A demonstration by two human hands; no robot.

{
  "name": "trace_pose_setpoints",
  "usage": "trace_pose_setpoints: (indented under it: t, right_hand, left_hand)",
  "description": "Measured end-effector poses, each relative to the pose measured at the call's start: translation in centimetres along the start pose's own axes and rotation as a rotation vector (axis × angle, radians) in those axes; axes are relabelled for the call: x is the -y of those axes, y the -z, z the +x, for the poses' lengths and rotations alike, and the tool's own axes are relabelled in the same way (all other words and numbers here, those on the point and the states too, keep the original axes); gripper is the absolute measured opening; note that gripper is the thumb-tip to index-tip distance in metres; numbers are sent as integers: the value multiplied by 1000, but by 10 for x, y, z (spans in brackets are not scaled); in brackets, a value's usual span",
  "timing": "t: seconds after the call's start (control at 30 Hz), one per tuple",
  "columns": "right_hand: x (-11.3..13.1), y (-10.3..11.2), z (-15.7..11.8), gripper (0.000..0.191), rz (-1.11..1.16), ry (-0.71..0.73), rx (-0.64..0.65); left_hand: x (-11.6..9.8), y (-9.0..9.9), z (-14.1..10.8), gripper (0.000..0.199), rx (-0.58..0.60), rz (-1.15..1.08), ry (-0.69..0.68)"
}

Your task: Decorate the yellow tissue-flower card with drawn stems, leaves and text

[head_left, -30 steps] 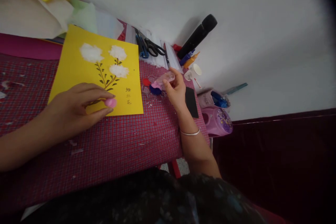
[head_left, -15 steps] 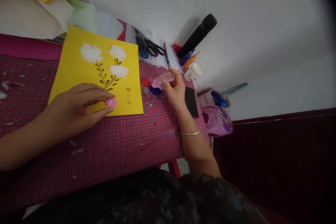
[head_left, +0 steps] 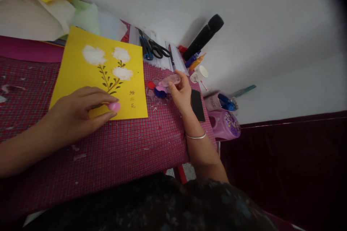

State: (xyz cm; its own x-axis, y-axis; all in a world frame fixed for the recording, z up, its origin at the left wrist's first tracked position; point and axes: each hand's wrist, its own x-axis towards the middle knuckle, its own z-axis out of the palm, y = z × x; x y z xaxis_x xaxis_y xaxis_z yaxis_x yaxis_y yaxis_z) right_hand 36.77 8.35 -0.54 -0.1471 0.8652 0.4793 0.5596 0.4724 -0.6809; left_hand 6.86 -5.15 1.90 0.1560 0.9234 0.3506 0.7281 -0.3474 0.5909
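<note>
Between the thumb and fingers of my left hand (head_left: 78,112) is a small rounded pink cap (head_left: 114,107), held just above the lower edge of a yellow sheet (head_left: 73,75). White fluffy flowers (head_left: 93,55) on painted stems and handwritten characters (head_left: 132,99) mark that sheet. My right hand (head_left: 182,92) grips a translucent pink paint bottle (head_left: 170,80), tilted with its tip toward a clear palette (head_left: 154,98). Red paint (head_left: 151,85) and dark blue paint (head_left: 160,93) lie in the palette, with pink beside the bottle's tip.
Black-handled scissors (head_left: 159,48) rest on white strips by the wall. A tall black cylinder (head_left: 203,38), blue and orange bottles (head_left: 197,62) and a white cup (head_left: 200,74) stand at the back right. A dark flat object (head_left: 197,105) lies near my right wrist. Pink containers (head_left: 223,126) are beyond the table's edge.
Hardly anything differs. Both hands keep their grips and places, with the bottle still tilted over the palette.
</note>
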Motion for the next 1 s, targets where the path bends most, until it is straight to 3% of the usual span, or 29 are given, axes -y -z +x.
trace_pose_setpoints:
  t: [0.3,0.7,1.0]
  right_hand:
    - [-9,-2,1,51,-74,53,-23]
    - [-8,-1,2,49,-15,-2,-29]
    - [-6,3,2,49,-19,-16,-48]
  left_hand:
    - [-1,2,-1,36,11,-12,12]
    - [3,-1,-1,40,2,24,-34]
    - [4,0,-2,38,6,30,5]
